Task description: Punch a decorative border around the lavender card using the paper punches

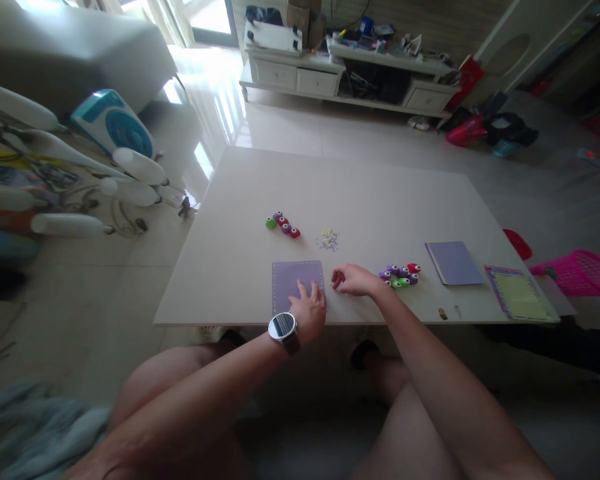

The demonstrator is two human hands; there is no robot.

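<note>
Left hand [310, 308], a watch [283, 327] on its wrist, is lying palm-down with fingers spread on the purple sheet [296, 283] at the table's [230, 267] near edge, pressing rather than gripping. Right hand [353, 280] is resting just beside the sheet, fingers loosely curled; whether they are pinching anything cannot be told. Colourful punches [401, 274] are clustering near it; another row [283, 224] and paper bits [329, 238] are lying farther off.
</note>
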